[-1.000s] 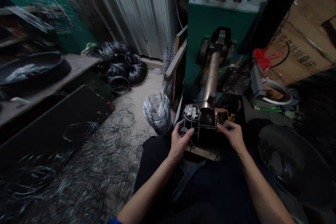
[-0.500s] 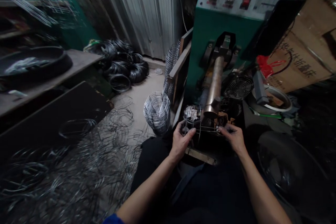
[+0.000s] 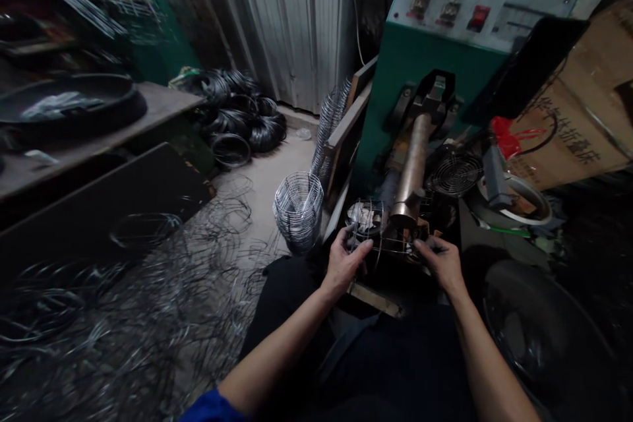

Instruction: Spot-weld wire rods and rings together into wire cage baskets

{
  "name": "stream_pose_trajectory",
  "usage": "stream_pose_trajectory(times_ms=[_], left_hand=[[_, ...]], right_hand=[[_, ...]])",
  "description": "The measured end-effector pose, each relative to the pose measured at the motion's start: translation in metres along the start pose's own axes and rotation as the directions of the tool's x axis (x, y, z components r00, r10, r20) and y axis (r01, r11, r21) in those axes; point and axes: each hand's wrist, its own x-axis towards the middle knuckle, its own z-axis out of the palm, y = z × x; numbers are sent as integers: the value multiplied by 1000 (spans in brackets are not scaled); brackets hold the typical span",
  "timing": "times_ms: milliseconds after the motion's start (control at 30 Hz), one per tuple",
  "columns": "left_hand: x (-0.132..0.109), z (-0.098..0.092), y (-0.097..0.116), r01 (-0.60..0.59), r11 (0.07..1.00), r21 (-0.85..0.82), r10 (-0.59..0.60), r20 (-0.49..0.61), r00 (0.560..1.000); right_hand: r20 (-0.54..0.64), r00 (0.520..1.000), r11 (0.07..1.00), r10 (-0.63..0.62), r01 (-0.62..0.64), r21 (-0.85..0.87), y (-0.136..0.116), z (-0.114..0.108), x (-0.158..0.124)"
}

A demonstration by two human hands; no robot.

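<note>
Between my hands is a thin wire frame (image 3: pixel 379 248) with a ring and straight wires, held just below the lower end of a metal cylinder arm (image 3: pixel 413 168). My left hand (image 3: pixel 346 257) is closed on its left side, thumb on top. At the other end, my right hand (image 3: pixel 439 260) pinches the wires between thumb and fingers. The arm belongs to a green machine (image 3: pixel 445 56) with a lit red lamp on its panel. Left of my left hand stands a stack of round wire frames (image 3: pixel 298 211). Fine wires near my fingertips are hard to make out.
Loose wire pieces (image 3: pixel 198 303) litter the floor at left. Black wire coils (image 3: pixel 242 112) lie by the metal wall. A bench with a dark round tray (image 3: pixel 74 102) stands at far left. On the right are a white-rimmed bowl (image 3: pixel 537 201) and a cardboard box (image 3: pixel 573 125).
The whole view has shifted slightly, with the machine now lower and farther right. Both hands keep hold of the wire frame in nearly the same place under the cylinder.
</note>
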Motion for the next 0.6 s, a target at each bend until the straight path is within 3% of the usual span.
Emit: stream_pose_trajectory(times_ms=[267, 433, 533, 600], left_hand=[[4, 2, 2, -19, 1000, 7, 19, -7, 1000], [1, -2, 12, -36, 982, 184, 44, -37, 998], [3, -6, 13, 3, 969, 245, 2, -23, 1000], [7, -8, 10, 28, 943, 332, -9, -59, 998]], right_hand=[[4, 998, 997, -66, 66, -31, 0, 1, 2], [-86, 993, 994, -81, 75, -77, -5, 6, -4], [-168, 977, 970, -129, 89, -228, 19, -29, -3], [-234, 972, 881, -15, -98, -463, 50, -77, -12]])
